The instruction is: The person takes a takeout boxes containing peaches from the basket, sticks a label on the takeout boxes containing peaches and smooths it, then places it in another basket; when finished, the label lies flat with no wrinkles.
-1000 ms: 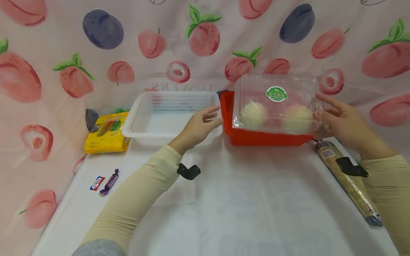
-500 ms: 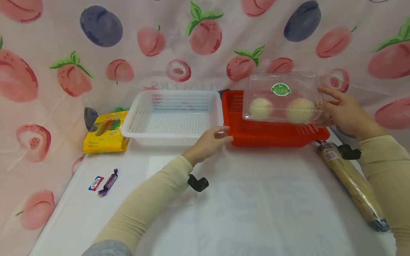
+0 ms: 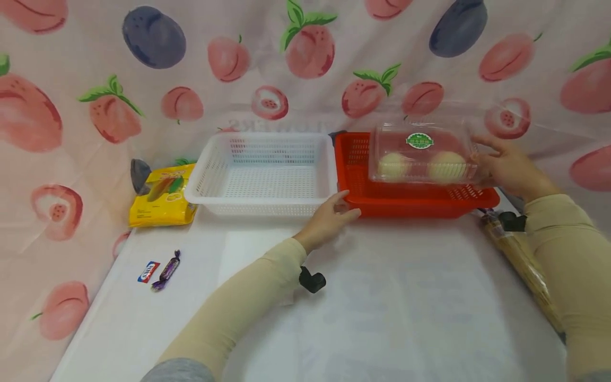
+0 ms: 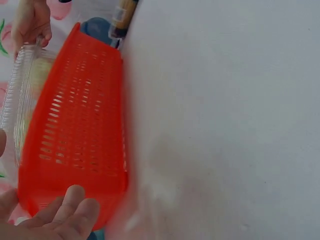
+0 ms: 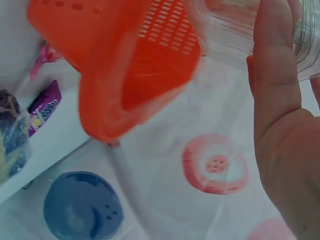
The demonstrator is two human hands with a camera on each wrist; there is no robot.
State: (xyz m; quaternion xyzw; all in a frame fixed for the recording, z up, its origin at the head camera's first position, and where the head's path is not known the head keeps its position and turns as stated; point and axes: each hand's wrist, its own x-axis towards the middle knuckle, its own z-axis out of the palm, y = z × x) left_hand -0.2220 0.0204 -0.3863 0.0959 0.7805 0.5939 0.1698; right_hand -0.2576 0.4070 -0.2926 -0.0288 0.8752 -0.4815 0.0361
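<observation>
My right hand [image 3: 501, 165] grips the right end of a clear plastic box [image 3: 422, 156] with a green sticker and two pale peaches inside. The box lies in the right part of the red basket [image 3: 410, 200], partly above its rim. In the right wrist view my thumb [image 5: 277, 95] lies along the clear box [image 5: 235, 25] over the red basket [image 5: 125, 65]. My left hand [image 3: 334, 213] touches the red basket's front left corner with relaxed fingers [image 4: 70, 215] against the red basket [image 4: 75, 135].
An empty white basket [image 3: 262, 199] stands left of the red one. A yellow snack packet [image 3: 162, 193] lies further left, with two small candies [image 3: 159, 270] near the table's left edge. A long noodle packet [image 3: 520, 260] lies under my right forearm.
My right hand has lowered the clear box down into the red basket. My left hand has moved from the white basket's rim to the red basket's front left corner.
</observation>
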